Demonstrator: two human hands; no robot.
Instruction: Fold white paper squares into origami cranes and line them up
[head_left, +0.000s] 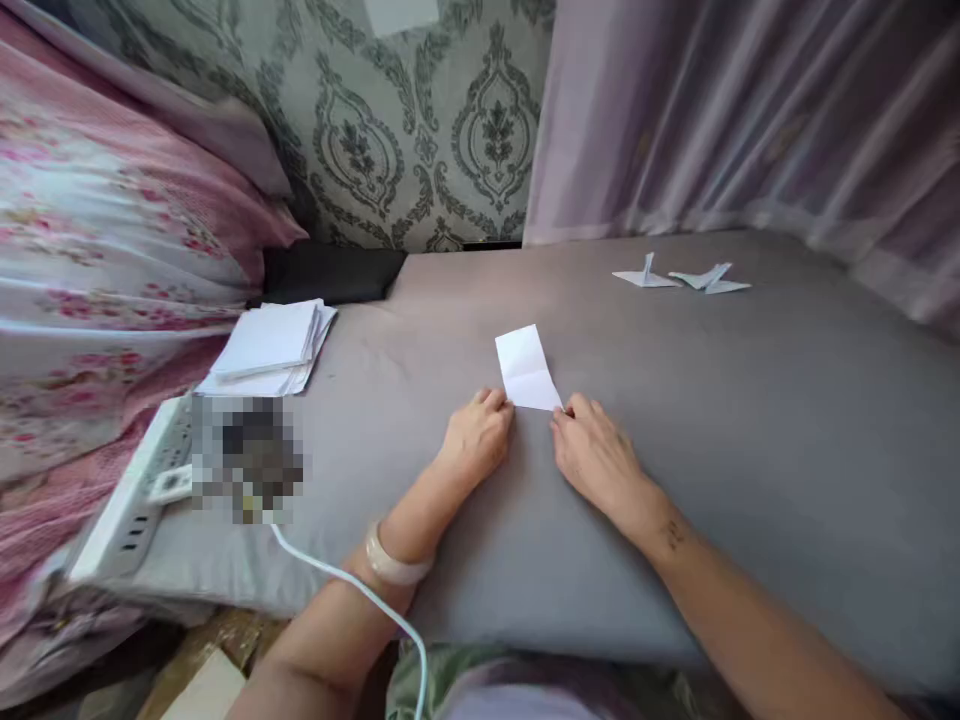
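Note:
A small folded sheet of white paper (525, 368) lies on the grey surface in front of me, with faint creases across it. My left hand (478, 430) has its fingers closed at the paper's near left corner. At the near right corner, the fingers of my right hand (592, 440) pinch the paper's edge. Both thumbs are largely hidden. Farther back on the right rest folded white paper figures (646, 275) with upright points, apart from both hands.
A stack of white paper (266, 345) sits at the left, before a black flat object (330, 272). Nearer are a white power strip (131, 510) and a blurred-out patch. A white cable (352, 580) crosses over my left forearm. Curtains (675, 120) hang behind the grey surface (787, 450).

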